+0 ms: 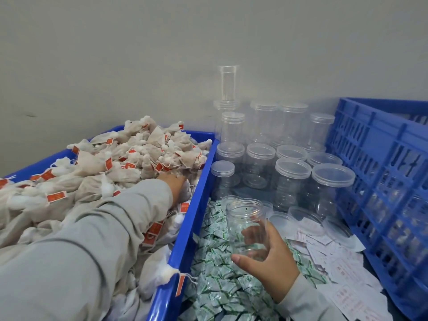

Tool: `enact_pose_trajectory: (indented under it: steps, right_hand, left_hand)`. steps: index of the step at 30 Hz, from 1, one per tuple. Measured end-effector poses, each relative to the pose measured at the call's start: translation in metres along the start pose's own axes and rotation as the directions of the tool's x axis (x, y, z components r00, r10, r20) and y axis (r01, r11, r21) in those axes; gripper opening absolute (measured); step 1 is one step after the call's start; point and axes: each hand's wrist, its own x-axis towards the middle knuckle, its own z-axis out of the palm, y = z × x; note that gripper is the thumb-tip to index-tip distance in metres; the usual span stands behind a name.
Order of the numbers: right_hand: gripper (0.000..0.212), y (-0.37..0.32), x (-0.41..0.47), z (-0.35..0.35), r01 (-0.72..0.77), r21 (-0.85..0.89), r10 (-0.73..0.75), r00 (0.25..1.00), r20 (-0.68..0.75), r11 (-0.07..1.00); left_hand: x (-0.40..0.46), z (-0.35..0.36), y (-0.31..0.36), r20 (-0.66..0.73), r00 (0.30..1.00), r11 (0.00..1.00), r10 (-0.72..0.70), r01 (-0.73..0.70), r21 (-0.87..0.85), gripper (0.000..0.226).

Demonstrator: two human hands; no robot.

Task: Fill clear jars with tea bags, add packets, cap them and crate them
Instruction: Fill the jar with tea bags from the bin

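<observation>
Clear jar [246, 224]: uncapped, empty, upright in right hand [272, 258] grip.

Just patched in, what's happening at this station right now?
A person is packing tea bags into jars. The right hand holds an uncapped, empty clear jar over the green-and-white packets. The left hand is reaching into the pile of tea bags in the blue bin. Capped empty jars stand behind, beside a blue crate.
</observation>
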Motion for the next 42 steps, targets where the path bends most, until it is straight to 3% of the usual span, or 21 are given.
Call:
enact_pose_trajectory:
  steps: [12, 17, 19, 21, 23, 24, 26, 27, 28, 29, 31, 33, 37, 40, 42]
  right_hand:
    - [0.084, -0.001, -0.001, 0.001, 0.0, -0.026, -0.001, 1.0, -0.007, 1.0]
    - [0.092, -0.002, 0.002, 0.0, 0.007, -0.001, -0.007, 1.0, -0.003, 1.0]
    - [0.093, -0.004, 0.003, 0.0, 0.01, 0.014, -0.01, 1.0, 0.001, 1.0]
    - [0.088, -0.007, 0.004, 0.001, 0.011, 0.035, -0.011, 1.0, -0.01, 0.999]
    - [0.083, -0.007, 0.006, 0.002, 0.017, 0.05, -0.015, 0.999, -0.036, 0.999]
    - [0.083, -0.006, 0.007, 0.002, 0.019, 0.06, -0.016, 0.999, -0.052, 0.998]
    - [0.082, -0.005, 0.008, 0.001, 0.033, 0.091, -0.027, 0.997, -0.069, 0.995]
    - [0.082, -0.004, 0.007, 0.001, 0.044, 0.089, -0.038, 0.997, -0.064, 0.995]
    - [0.084, -0.004, 0.007, 0.0, 0.05, 0.072, -0.046, 0.998, -0.053, 0.996]
    - [0.085, -0.003, 0.006, 0.0, 0.053, 0.049, -0.051, 0.998, -0.041, 0.997]
    - [0.084, -0.001, 0.005, 0.0, 0.061, 0.012, -0.06, 0.998, -0.032, 0.998]
    - [0.082, -0.001, 0.005, 0.001, 0.064, 0.011, -0.064, 0.997, -0.04, 0.998]
    - [0.079, -0.001, 0.007, 0.001, 0.094, 0.024, -0.092, 0.992, -0.089, 0.995]
    - [0.081, -0.001, 0.006, 0.0, 0.103, -0.014, -0.103, 0.99, -0.094, 0.995]
    - [0.081, -0.001, 0.006, -0.001, 0.117, -0.03, -0.12, 0.985, -0.124, 0.993]
  left_hand:
    - [0.01, 0.004, -0.006, 0.045, 0.999, 1.0, 0.01, -0.009, -0.014, 0.038]
    - [0.014, 0.0, -0.017, -0.217, 0.968, 0.971, -0.128, 0.078, -0.227, 0.026]
    - [0.011, -0.006, -0.016, -0.354, 0.919, 0.937, -0.172, 0.042, -0.346, 0.017]
    - [0.004, -0.014, -0.014, -0.458, 0.857, 0.884, -0.236, -0.006, -0.468, 0.021]
    - [-0.006, -0.023, -0.007, -0.491, 0.816, 0.78, -0.306, -0.081, -0.62, 0.023]
    - [-0.01, -0.027, -0.002, -0.468, 0.817, 0.669, -0.336, -0.142, -0.729, 0.023]
    - [-0.022, -0.034, 0.015, -0.342, 0.883, 0.254, -0.322, -0.267, -0.929, 0.022]
    - [-0.028, -0.037, 0.024, -0.283, 0.925, 0.033, -0.255, -0.284, -0.958, 0.023]
    - [-0.034, -0.038, 0.032, -0.253, 0.951, -0.113, -0.177, -0.275, -0.955, 0.027]
    - [-0.038, -0.038, 0.038, -0.243, 0.965, -0.188, -0.1, -0.259, -0.947, 0.033]
    - [-0.045, -0.036, 0.048, -0.235, 0.97, -0.242, 0.059, -0.215, -0.946, 0.042]
    - [-0.052, -0.032, 0.057, -0.214, 0.959, -0.226, 0.186, -0.17, -0.959, 0.038]
    - [-0.058, -0.024, 0.066, -0.263, 0.936, -0.02, 0.233, -0.266, -0.964, 0.028]
    - [-0.056, -0.026, 0.061, -0.36, 0.915, 0.31, 0.181, -0.4, -0.862, 0.024]
    - [-0.054, -0.027, 0.057, -0.393, 0.906, 0.437, 0.158, -0.421, -0.795, 0.024]
